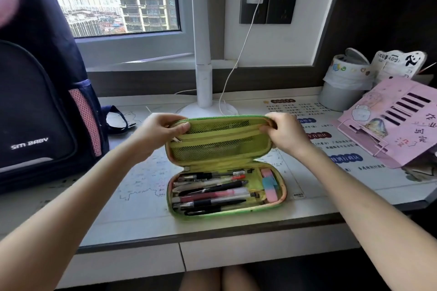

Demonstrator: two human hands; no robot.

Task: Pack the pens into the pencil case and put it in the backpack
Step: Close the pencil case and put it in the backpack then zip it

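A green pencil case (280,192) lies open on the desk in front of me. Its lower half holds several pens (210,192) laid lengthwise and a pink and blue eraser (269,184) at the right end. The lid (220,146) with its mesh pockets stands upright. My left hand (160,131) pinches the lid's top left corner. My right hand (283,133) pinches the top right corner. A dark navy backpack (37,106) with pink mesh side pocket stands upright at the left of the desk.
A white lamp post (203,54) and its base stand just behind the case, with a white charging cable (236,64) hanging from the wall socket. At the right sit a pink book stand (397,123) and a small grey bin (343,87). The desk's front edge (212,231) is close.
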